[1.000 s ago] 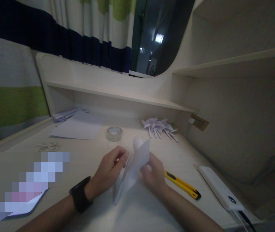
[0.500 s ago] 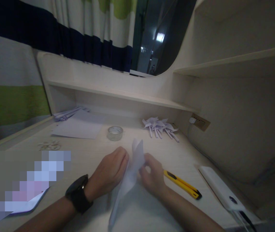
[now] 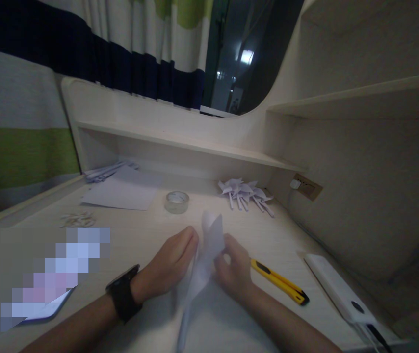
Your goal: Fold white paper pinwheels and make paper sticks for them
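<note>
A white paper pinwheel (image 3: 211, 245) stands edge-on between my two hands, slightly smeared by motion. Its rolled paper stick (image 3: 184, 326) points down toward me. My left hand (image 3: 174, 260), with a black watch on the wrist, is closed on the pinwheel's left side; the fingertips are hidden. On the other side, my right hand (image 3: 234, 267) has thumb and forefinger bent together at the edge of the paper. Just right of that hand lies a yellow utility knife (image 3: 279, 282). Beyond the hands is a roll of clear tape (image 3: 176, 202).
Several finished paper pinwheels (image 3: 246, 191) lie at the back right. Paper sheets (image 3: 123, 189) and rolled paper sticks (image 3: 108, 171) are at the back left, near small pale pieces (image 3: 78, 219). A white power strip (image 3: 336, 287) lies right; a blurred-out device (image 3: 49, 309) lies left.
The pinwheel has turned slightly, and the lower end of its stick has swung to the right. Both hands keep their hold; the whole view has shifted a little.
</note>
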Demonstrator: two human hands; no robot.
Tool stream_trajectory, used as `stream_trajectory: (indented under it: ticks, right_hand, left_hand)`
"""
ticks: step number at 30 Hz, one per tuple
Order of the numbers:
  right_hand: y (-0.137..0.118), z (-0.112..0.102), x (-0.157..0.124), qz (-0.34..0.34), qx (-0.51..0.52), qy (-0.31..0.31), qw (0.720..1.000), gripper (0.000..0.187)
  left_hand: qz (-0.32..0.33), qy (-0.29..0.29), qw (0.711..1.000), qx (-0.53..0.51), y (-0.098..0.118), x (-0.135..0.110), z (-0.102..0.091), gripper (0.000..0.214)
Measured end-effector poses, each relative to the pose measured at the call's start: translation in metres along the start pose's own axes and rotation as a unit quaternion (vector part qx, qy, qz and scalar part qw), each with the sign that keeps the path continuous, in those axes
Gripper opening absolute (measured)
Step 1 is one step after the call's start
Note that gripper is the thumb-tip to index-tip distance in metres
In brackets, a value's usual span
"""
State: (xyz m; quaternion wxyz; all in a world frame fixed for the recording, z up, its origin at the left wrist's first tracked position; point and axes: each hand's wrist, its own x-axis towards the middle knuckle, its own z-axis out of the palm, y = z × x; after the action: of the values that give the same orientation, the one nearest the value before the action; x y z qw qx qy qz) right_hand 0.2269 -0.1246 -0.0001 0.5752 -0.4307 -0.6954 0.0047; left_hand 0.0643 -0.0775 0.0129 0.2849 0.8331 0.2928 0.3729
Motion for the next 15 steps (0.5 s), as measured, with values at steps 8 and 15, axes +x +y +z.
stream_trajectory:
  ticks: [8,15]
  right_hand:
    - [0.0008,0.0021,-0.0019,0.102,0.046,-0.014,0.994,0.01]
    - [-0.0007,0.0015,-0.0015,0.133,0.078,-0.025,0.988,0.014]
  left_hand:
    - [0.021,-0.001,0.998,0.057,-0.0063,-0.0002,0.0034,0.025]
    - [0.04,-0.008,0.998,0.052,-0.0071,0.0031,-0.0017,0.026]
